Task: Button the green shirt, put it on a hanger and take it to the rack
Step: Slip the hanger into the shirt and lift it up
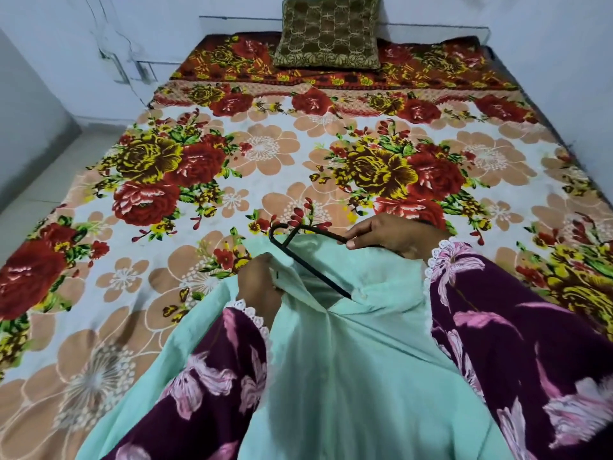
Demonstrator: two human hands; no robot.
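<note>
At six o'clock, nearest the viewer, the green shirt point(331, 376) hangs in front of the person, above the bed. The left hand point(258, 283) has its grip bunched on shirt cloth beside the collar. At twelve o'clock from it, the right hand point(388, 237) pinches the black hanger point(308, 263), one arm poked into the neck opening. That arm could snag the collar, or the shirt slide off one shoulder. Beyond, at twelve o'clock, a floral bedsheet point(199, 167), then a cushion point(328, 31).

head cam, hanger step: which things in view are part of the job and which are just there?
In use:
- light green cotton shirt
- thin black hanger
- left hand, gripping the shirt
- right hand, pinching the hanger

Lying about:
- olive patterned cushion
- floral bedsheet
</note>
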